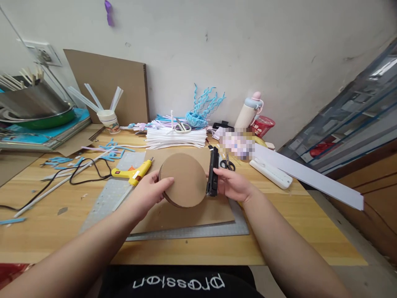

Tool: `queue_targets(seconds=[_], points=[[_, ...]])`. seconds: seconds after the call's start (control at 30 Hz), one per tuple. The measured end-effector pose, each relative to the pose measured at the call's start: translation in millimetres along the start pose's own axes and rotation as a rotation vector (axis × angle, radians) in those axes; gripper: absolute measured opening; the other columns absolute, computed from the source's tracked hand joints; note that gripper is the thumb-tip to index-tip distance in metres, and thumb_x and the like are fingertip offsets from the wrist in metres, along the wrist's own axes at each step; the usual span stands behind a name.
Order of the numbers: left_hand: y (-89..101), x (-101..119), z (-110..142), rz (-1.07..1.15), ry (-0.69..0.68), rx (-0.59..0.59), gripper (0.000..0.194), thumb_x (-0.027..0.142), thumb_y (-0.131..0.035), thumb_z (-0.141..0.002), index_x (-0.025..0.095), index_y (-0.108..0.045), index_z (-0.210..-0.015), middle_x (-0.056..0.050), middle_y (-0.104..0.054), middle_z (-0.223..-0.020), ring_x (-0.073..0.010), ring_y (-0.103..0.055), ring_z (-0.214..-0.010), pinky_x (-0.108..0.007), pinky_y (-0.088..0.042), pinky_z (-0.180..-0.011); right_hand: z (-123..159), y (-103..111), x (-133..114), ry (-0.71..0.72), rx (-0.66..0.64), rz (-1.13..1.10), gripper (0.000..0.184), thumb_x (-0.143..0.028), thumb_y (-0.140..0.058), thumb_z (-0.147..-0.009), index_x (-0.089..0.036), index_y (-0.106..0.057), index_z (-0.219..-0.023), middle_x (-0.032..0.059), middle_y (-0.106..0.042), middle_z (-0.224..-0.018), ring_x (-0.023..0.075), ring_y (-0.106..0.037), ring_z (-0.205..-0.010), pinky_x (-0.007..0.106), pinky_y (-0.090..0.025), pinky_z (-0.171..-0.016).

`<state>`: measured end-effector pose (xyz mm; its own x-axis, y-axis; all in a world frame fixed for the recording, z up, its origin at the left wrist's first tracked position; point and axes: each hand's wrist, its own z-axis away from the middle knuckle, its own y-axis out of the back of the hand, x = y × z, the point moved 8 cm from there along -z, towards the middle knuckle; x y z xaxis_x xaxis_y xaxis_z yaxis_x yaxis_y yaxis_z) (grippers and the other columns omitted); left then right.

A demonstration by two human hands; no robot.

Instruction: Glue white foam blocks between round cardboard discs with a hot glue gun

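In my left hand (156,188) is a round cardboard disc (184,179), its thumb on top and its fingers around the left edge. My right hand (231,183) grips a black stapler (212,171), which stands lengthwise against the disc's right edge. Below both hands lies a flat cardboard sheet (192,217) on a greyish cutting mat (102,205). A yellow glue gun (133,172) rests left of the disc, and black-handled scissors (228,164) lie just beyond my right hand.
White pipe cleaners (176,138) are stacked at the back, with a blue curly-topped piece (198,118) behind. A paper cup (108,121) holds clear sticks. A white power strip (271,174) and a bottle (246,115) stand right. The glue gun's black cord (89,180) loops across the left.
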<state>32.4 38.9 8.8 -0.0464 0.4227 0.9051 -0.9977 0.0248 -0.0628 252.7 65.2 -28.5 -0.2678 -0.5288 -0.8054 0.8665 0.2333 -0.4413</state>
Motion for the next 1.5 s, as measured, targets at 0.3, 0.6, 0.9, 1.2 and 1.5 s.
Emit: queue_targets(seconds=[0.3, 0.6, 0.9, 1.2, 1.5], points=[[-15.4, 70.2, 66.4, -0.598, -1.020, 0.320, 0.015, 0.035, -0.069, -0.083, 0.027, -0.069, -0.096, 0.000, -0.066, -0.086, -0.0156, -0.057, -0.077, -0.029, -0.046, -0.071, -1.3, -27.2, 6.6, 0.157, -0.244, 0.088, 0.033, -0.038, -0.075, -0.080, -0.023, -0.068, -0.108, 0.0086, -0.068, -0.120, 0.0243, -0.059, -0.119, 0.048, -0.043, -0.103], [-20.5, 69.2, 55.5, -0.795, -1.100, 0.253, 0.026, 0.031, -0.079, -0.075, 0.023, -0.068, -0.096, 0.001, -0.069, -0.079, -0.0152, -0.063, -0.073, -0.027, -0.048, -0.065, 21.8, -37.9, -29.8, 0.638, -0.265, 0.466, 0.014, -0.036, -0.067, -0.087, -0.028, -0.073, -0.097, 0.0039, -0.051, -0.144, 0.0260, -0.039, -0.139, 0.044, -0.032, -0.113], [-17.7, 61.6, 59.2, -0.775, -1.400, 0.333, 0.016, 0.021, -0.070, -0.083, 0.021, -0.062, -0.097, -0.002, -0.072, -0.092, -0.0158, -0.067, -0.088, -0.029, -0.052, -0.079, 25.8, -37.1, -31.7, 0.669, -0.185, 0.586, 0.014, -0.034, -0.067, -0.087, -0.027, -0.071, -0.099, 0.0062, -0.066, -0.120, 0.0229, -0.059, -0.117, 0.039, -0.052, -0.092], [-27.1, 66.5, 65.9, -1.056, -1.374, 0.385, 0.016, 0.022, -0.061, -0.090, 0.019, -0.058, -0.105, -0.004, -0.073, -0.103, -0.0185, -0.068, -0.093, -0.034, -0.049, -0.084, 29.1, -35.2, -32.9, 0.684, -0.158, 0.657, 0.016, -0.034, -0.069, -0.086, -0.025, -0.071, -0.098, 0.0081, -0.064, -0.122, 0.0232, -0.061, -0.112, 0.038, -0.054, -0.087], [-28.9, 67.0, 71.5, -1.182, -1.327, 0.503, 0.025, 0.022, -0.062, -0.087, 0.018, -0.060, -0.112, -0.010, -0.066, -0.117, -0.0260, -0.061, -0.109, -0.041, -0.044, -0.095, 46.7, -51.6, -36.6, 0.803, -0.234, 0.801, 0.015, -0.029, -0.068, -0.086, -0.025, -0.070, -0.101, 0.0069, -0.063, -0.122, 0.0188, -0.064, -0.101, 0.038, -0.051, -0.094]])
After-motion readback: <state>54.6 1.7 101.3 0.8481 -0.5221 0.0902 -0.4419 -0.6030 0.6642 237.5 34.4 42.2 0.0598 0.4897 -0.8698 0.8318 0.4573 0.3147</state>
